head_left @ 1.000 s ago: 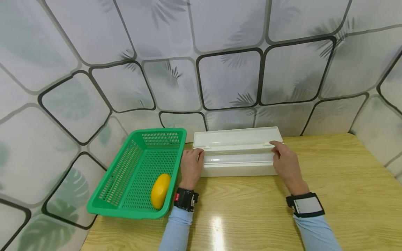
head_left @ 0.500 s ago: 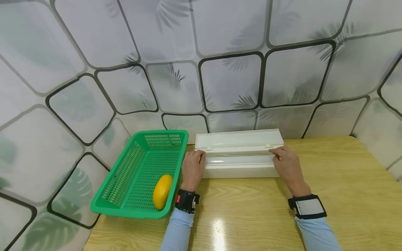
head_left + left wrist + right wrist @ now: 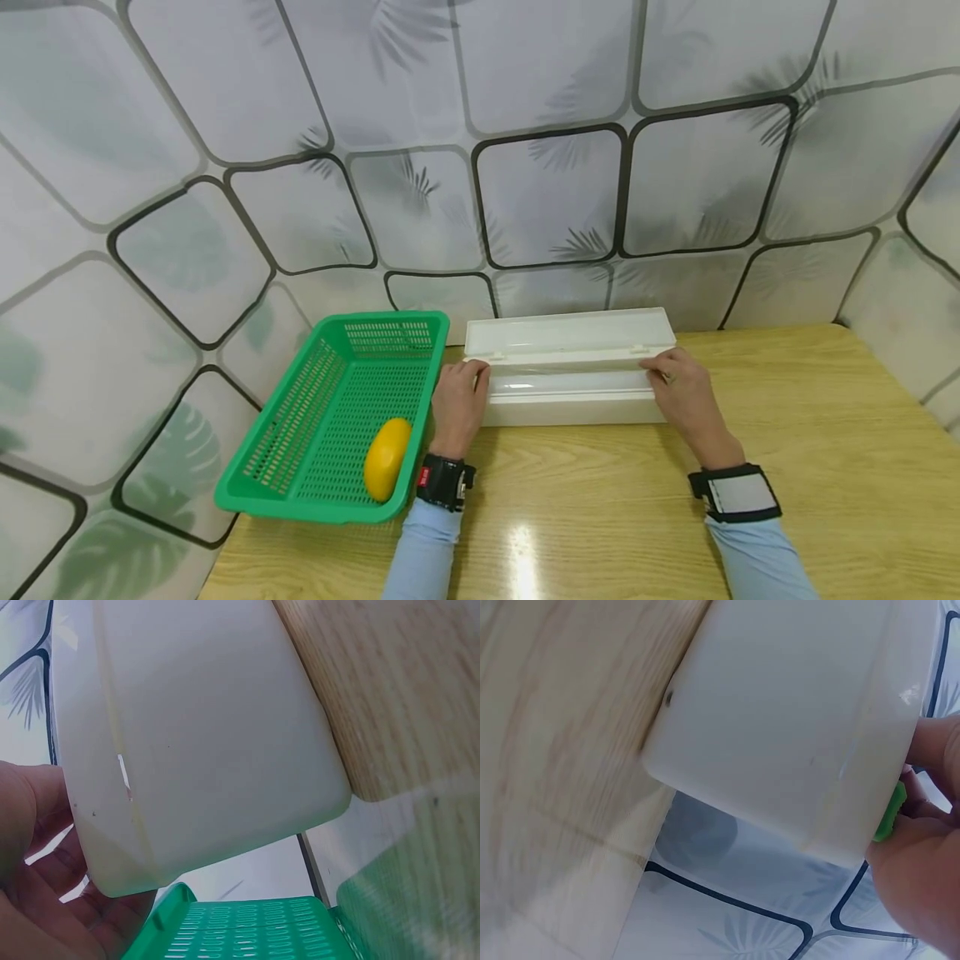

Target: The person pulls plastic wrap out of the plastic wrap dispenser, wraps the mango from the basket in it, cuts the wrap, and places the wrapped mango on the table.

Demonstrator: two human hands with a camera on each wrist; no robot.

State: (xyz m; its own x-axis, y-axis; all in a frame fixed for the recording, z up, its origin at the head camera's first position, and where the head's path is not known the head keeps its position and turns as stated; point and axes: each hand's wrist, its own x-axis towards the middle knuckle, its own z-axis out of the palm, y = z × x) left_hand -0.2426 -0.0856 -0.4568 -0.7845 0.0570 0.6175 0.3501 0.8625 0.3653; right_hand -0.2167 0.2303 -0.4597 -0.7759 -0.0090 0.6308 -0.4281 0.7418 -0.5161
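A long white cling film dispenser (image 3: 573,414) stands on the table against the wall, its lid (image 3: 570,332) raised backward. Inside lies a shiny roll of cling film (image 3: 570,382). At the dispenser's left end my left hand (image 3: 456,402) has thumb and index finger pinched together near the inner edge, seemingly on the film. My right hand (image 3: 686,396) pinches likewise at the right end. By the right fingers shows a small green piece (image 3: 891,813), its kind unclear. Both fingertips are partly hidden behind the dispenser's end walls (image 3: 202,735) in the wrist views.
Left of my left hand stands a green plastic basket (image 3: 258,505), close to the dispenser. A yellow mango-like fruit (image 3: 387,459) lies in its near right corner. The wooden table (image 3: 592,508) ends at a patterned wall (image 3: 555,196) behind the dispenser.
My right index finger has come down from the lid's right tab to the edge below it. My left hand stays at the left end; the view has shifted slightly.
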